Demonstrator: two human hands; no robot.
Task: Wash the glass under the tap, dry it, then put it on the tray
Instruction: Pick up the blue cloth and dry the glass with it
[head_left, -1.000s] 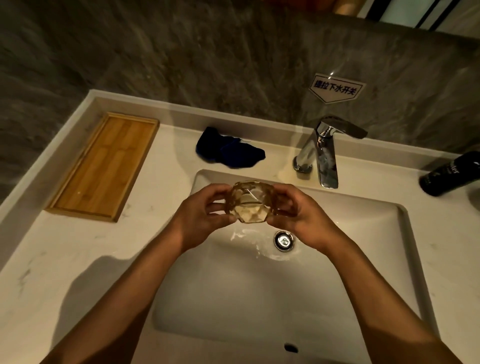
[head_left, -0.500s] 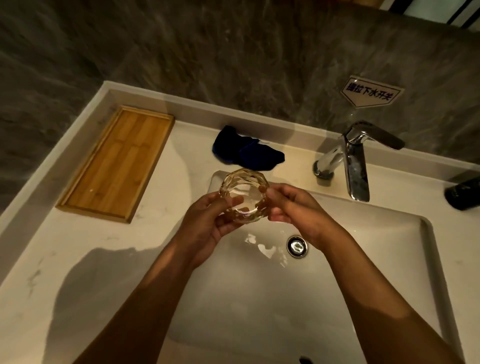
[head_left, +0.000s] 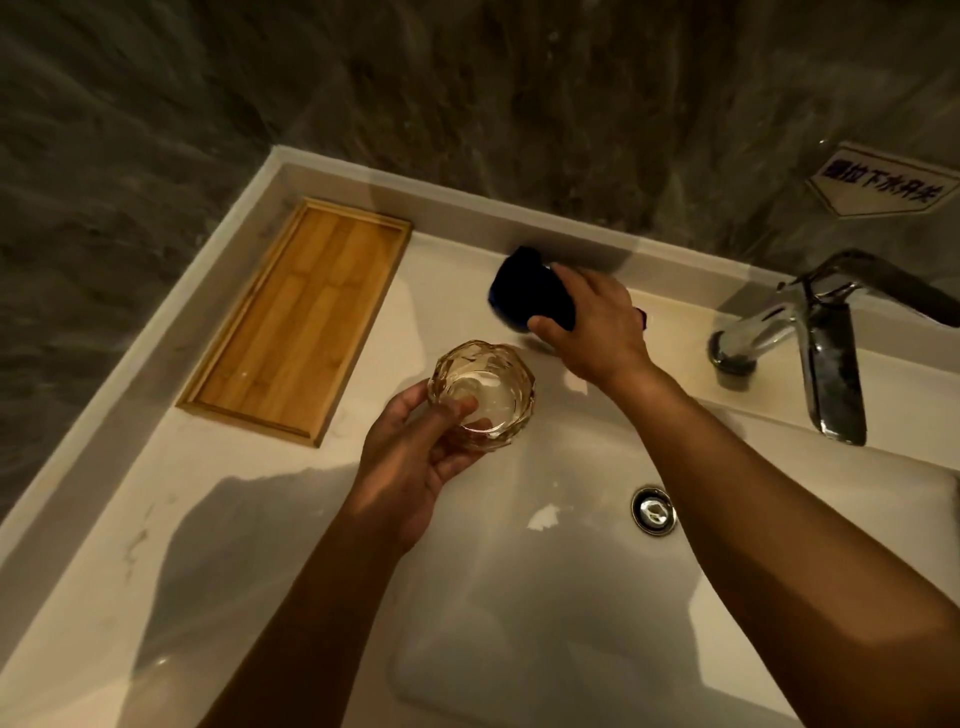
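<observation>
Head cam: I had the left hand (head_left: 410, 467) gripping the glass (head_left: 480, 392), fingers curled round its side, upright over the sink's (head_left: 519, 649) left edge. Right hand (head_left: 592, 327), up and to the right of the glass, was clutching the dark cloth (head_left: 530, 296) w/ thumb and fingers. Tray (head_left: 301, 317) sat well left of both hands, tap (head_left: 826, 343) to the right hand's right.

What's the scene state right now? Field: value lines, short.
left hand: holds the glass, mouth up, at the basin's left edge
right hand: on the dark blue cloth on the counter, thumb and fingers round it
tray: wooden, nothing on it, left of the basin
tap: no water visibly running
stage: washing apparently done, drying not yet begun
</observation>
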